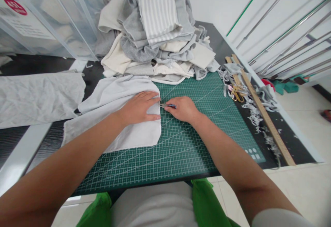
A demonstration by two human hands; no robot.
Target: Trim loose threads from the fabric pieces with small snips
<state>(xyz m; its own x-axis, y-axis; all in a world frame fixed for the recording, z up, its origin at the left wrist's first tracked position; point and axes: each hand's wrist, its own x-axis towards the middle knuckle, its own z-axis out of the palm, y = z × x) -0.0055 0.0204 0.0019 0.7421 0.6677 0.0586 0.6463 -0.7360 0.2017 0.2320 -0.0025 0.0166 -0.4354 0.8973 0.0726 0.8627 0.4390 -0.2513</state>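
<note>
From the head camera I see my left hand point(139, 108) pressed flat, fingers spread slightly apart, on a pale grey piece of cloth point(116, 116) that lies across the left part of the green cutting mat point(196, 140), near the middle of the table point(222, 46). My right hand point(182, 109) sits just beside it at the cloth's right edge, fingers closed around a small blue-handled cutting tool point(167, 106) whose metal tip meets the cloth. At the table's far edge a heap of grey and cream fabric point(155, 37) rises. Along the right edge lie a wooden ruler point(261, 108), yellow-handled scissors point(236, 94) and fabric scraps point(254, 113).
</note>
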